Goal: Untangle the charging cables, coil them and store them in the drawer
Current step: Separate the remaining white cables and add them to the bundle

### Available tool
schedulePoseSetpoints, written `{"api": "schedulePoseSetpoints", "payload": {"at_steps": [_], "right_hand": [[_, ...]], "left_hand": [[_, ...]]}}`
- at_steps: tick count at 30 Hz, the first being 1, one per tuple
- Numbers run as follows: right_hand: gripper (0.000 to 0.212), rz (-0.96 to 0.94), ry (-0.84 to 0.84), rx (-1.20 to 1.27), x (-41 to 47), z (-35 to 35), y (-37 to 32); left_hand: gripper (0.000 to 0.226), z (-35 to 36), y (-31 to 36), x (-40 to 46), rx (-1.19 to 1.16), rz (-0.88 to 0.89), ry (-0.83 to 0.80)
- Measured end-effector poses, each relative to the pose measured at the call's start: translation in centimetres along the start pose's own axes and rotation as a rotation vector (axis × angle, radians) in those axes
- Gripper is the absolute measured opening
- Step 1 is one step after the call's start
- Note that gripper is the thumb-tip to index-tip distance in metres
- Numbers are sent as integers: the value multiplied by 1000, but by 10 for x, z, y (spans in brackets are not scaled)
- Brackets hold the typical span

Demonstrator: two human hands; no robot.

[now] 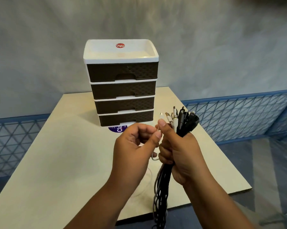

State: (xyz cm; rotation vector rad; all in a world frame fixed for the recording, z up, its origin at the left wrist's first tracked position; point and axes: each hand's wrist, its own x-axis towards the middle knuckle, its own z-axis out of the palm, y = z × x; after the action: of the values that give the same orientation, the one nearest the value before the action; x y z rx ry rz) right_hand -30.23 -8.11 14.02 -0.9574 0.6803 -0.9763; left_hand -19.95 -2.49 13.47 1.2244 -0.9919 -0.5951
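Note:
My right hand (180,154) grips a bundle of black and white charging cables (182,121) upright, with several plugs sticking out above the fist and the cords (161,195) hanging down below it. My left hand (134,146) pinches one thin white cable (158,129) between thumb and forefinger, right beside the bundle. A loop of that white cable curves below the hands. Behind the hands stands a small drawer unit (122,90) with a white top tray and several dark brown drawers, all closed.
The drawer unit sits on a pale beige tabletop (56,154), with a purple label at its base. A blue metal mesh fence (238,113) runs behind and to both sides. The grey wall is at the back.

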Motion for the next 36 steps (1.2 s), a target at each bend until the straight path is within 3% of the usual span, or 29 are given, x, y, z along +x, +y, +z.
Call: {"api": "schedulePoseSetpoints", "payload": {"at_steps": [5, 8, 11, 19, 23, 27, 32, 36], "right_hand": [[15, -58, 23, 41, -34, -21, -10], [30, -70, 68, -6, -57, -34, -16], [29, -92, 84, -45, -80, -49, -23], [25, -113, 29, -1, -135, -76, -34], [26, -161, 80, -78, -147, -86, -34], [30, -189, 164, -90, -158, -92, -38], [23, -226, 138, 7, -156, -99, -58], [33, -216, 105, 0, -147, -100, -63]], "left_hand": [[7, 21, 10, -36, 67, 45, -29], [4, 34, 13, -62, 87, 33, -79], [7, 43, 16, -88, 137, 38, -151], [8, 82, 36, -138, 99, 129, -91], [6, 92, 38, -154, 161, 204, -68], [27, 94, 24, -173, 280, 294, -153], [33, 86, -21, -198, 264, 167, -276], [39, 76, -58, -202, 291, 114, -301]]}}
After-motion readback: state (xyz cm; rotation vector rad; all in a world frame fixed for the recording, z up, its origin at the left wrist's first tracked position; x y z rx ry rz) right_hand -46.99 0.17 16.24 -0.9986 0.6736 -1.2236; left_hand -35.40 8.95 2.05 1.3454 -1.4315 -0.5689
